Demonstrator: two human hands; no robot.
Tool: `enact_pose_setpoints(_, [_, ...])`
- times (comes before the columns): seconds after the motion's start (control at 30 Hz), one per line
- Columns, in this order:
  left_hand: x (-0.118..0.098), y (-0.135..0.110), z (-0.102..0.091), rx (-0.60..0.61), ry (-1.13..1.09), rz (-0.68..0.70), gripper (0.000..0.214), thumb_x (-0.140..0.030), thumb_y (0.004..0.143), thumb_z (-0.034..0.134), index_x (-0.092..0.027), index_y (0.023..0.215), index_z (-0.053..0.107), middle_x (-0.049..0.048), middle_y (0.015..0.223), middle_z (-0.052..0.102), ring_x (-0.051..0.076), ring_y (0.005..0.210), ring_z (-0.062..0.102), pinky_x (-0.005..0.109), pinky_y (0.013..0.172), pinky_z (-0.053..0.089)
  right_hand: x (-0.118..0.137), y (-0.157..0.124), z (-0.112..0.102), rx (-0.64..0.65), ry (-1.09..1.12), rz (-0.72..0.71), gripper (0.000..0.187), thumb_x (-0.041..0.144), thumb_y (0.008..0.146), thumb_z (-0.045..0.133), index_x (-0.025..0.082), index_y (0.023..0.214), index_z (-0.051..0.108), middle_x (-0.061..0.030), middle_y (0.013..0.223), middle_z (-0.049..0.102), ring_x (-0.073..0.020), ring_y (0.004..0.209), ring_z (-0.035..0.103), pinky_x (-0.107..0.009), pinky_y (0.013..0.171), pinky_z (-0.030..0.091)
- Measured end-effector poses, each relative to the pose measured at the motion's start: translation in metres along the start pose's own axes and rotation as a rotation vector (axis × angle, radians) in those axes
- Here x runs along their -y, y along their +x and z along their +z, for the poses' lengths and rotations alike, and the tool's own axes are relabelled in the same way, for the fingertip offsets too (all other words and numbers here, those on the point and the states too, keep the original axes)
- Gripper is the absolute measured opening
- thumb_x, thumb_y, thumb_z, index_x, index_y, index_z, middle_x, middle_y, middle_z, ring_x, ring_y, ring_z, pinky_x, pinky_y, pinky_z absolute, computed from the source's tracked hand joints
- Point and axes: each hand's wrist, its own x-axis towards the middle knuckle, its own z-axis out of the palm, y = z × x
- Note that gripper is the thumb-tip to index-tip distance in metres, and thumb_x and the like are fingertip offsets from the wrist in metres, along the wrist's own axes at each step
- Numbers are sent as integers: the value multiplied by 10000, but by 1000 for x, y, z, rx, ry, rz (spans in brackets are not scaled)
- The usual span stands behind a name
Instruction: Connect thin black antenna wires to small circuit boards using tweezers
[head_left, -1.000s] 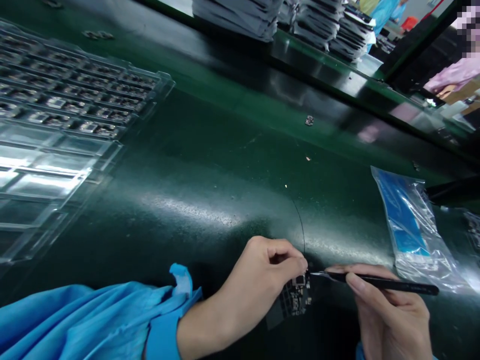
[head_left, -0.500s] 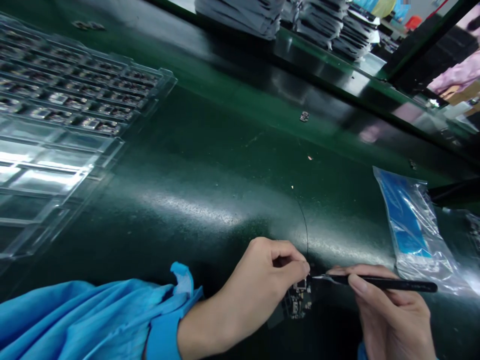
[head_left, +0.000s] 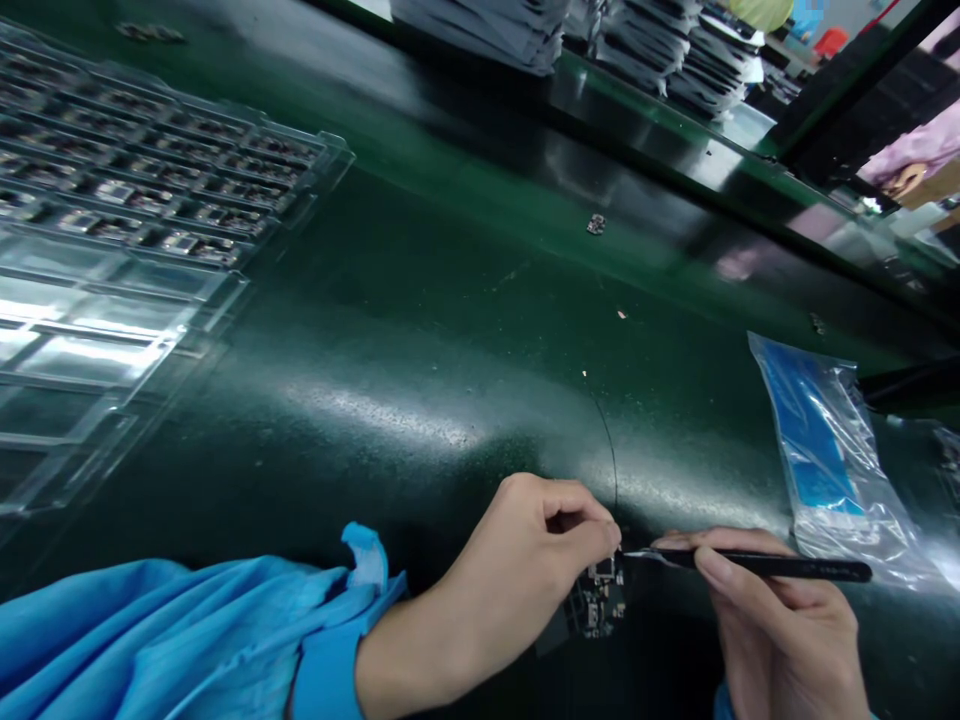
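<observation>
My left hand [head_left: 525, 580] is closed in a pinch, its thumb and forefinger on the near end of a thin black wire [head_left: 611, 445]. That wire curves away over the dark green table. Just below these fingertips lies a small circuit board [head_left: 600, 600], partly covered by the hand. Black tweezers [head_left: 780, 565] with bright metal tips are gripped in my right hand [head_left: 787, 610]. Their tips point left and come close to the left fingertips, at the upper edge of the board. Whether they touch the wire or the board is too small to tell.
Clear compartment trays [head_left: 240, 275] stand at left, the farther one filled with small boards. To the right lies a plastic bag [head_left: 817, 440] with a blue sheet. Loose small boards [head_left: 596, 224] lie along the back strip, below a shelf with stacked grey sheets [head_left: 487, 35].
The loose small boards on the back strip have shifted left. Both hands, the wire and the tweezers stay almost where they were.
</observation>
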Motion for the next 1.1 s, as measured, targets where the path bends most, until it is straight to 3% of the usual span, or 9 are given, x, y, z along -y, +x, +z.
enact_pose_setpoints(0.63, [2, 0, 1, -4, 8, -5, 180, -218, 752, 531, -134, 608, 597, -19, 604, 524, 99, 590, 464, 208, 544, 347, -3, -1, 1, 2, -24, -27, 63, 189, 745, 675, 218, 780, 719, -68, 789, 687, -227, 781, 659, -227, 711, 565])
enact_pose_setpoints(0.87, [0, -1, 0, -8, -2, -4, 196, -203, 751, 530, -130, 577, 583, -19, 585, 516, 96, 575, 455, 209, 541, 344, -5, -3, 4, -83, -64, -75, 37, 207, 695, 722, 212, 731, 718, -56, 762, 687, -198, 759, 660, -209, 746, 542])
enact_pose_setpoints(0.97, [1, 0, 0, 0, 7, 0, 187, -215, 755, 528, -130, 600, 588, -16, 597, 520, 102, 594, 462, 213, 554, 348, -4, -7, 11, -141, -99, -113, 52, 226, 680, 733, 234, 727, 713, -35, 761, 689, -184, 756, 658, -215, 767, 539])
enact_pose_setpoints(1.1, [2, 2, 0, 1, 11, 5, 186, -212, 748, 523, -128, 591, 573, -18, 593, 509, 101, 595, 451, 212, 557, 346, 1, -16, 19, -195, -298, -278, 118, 175, 714, 684, 285, 747, 708, 25, 779, 687, -128, 765, 642, -156, 806, 507])
